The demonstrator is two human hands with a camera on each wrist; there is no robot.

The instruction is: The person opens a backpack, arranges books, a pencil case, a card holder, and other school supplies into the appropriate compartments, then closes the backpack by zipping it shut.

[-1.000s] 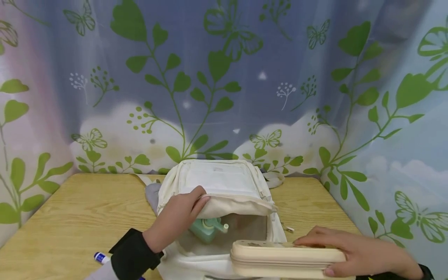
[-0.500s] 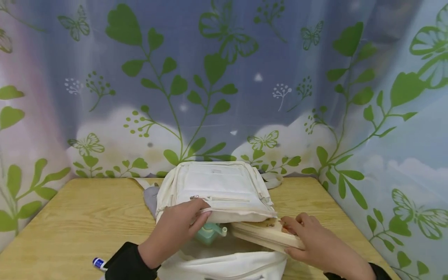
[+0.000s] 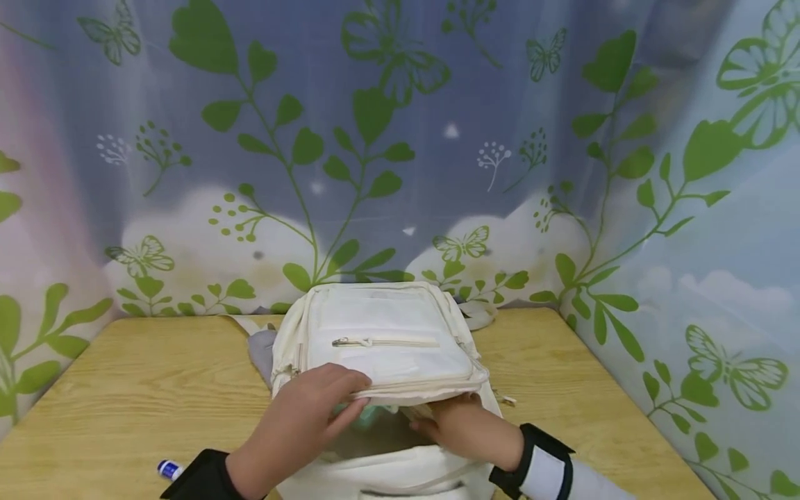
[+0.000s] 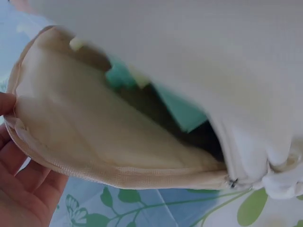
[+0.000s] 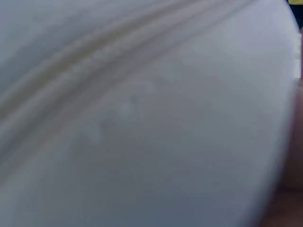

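Note:
A white backpack (image 3: pixel 381 312) lies on the table with its zipped top flap lifted. My left hand (image 3: pixel 306 417) pinches the edge of that flap; in the left wrist view, the left hand (image 4: pixel 28 184) holds the beige-lined rim (image 4: pixel 94 172). My right hand (image 3: pixel 465 427) reaches into the opening, its fingers partly hidden under the flap. By its thumb shows a small part of a cream pencil case (image 3: pixel 414 412), the rest hidden inside. A mint-green pump bottle (image 4: pixel 184 111) lies in the bag. White fabric (image 5: pixel 180 127) fills the right wrist view, with the hand at its right edge.
A blue-and-white marker (image 3: pixel 169 470) lies on the wooden table (image 3: pixel 156 375) left of the bag. Grey and white straps stick out at the bag's sides. A leaf-patterned curtain (image 3: pixel 375 160) stands behind and beside the table.
My right hand has carried the cream pencil case from in front of the bag, leftward and into the opening. The flap in my left hand has come down lower over the opening.

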